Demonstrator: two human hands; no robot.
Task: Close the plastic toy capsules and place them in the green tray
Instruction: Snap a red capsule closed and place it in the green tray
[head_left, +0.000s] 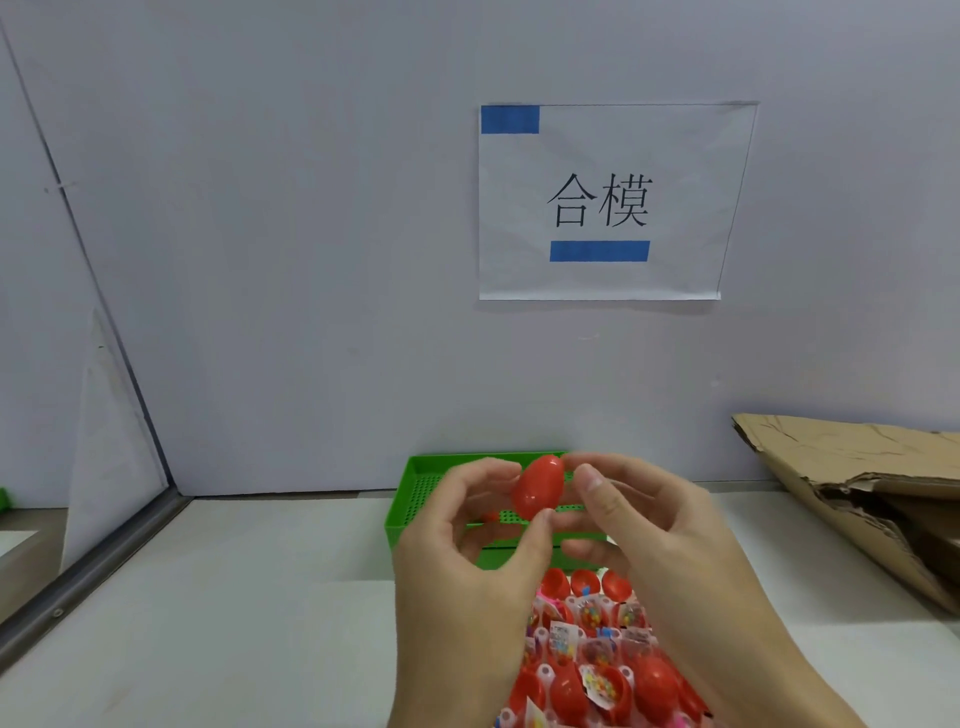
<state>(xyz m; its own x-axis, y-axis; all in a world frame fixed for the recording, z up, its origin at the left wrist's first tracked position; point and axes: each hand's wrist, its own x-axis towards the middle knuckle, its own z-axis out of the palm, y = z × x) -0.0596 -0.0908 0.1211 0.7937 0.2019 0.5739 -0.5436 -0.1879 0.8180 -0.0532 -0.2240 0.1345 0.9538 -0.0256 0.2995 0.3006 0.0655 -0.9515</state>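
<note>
Both hands are up over the table, pinching one red capsule (537, 486) between them. It looks closed, one smooth egg shape, tilted a bit with its upper end leaning right. The left hand (467, 561) has its thumb tip under the lower end and its fingers curled round the left side; the right hand (670, 540) grips the upper right side with thumb and fingertips. So both sets of fingers are grasping the capsule, not loose.

Right behind it sits the green tray (410, 499), up against the wall, with a perforated floor. Most of the inside is hidden by the hands (there's a small reddish bit on the floor near the left thumb, can't tell what it is). The capsule is held above the tray, not in it.

Nearer the camera, under the wrists, there's a clear tray of open capsules (597, 660): red halves sitting in rows, several with little colourful packets inside.

Off to the right lies a torn cardboard box (852, 483), and a paper sign (608, 202) with two blue bars hangs on the wall.
</note>
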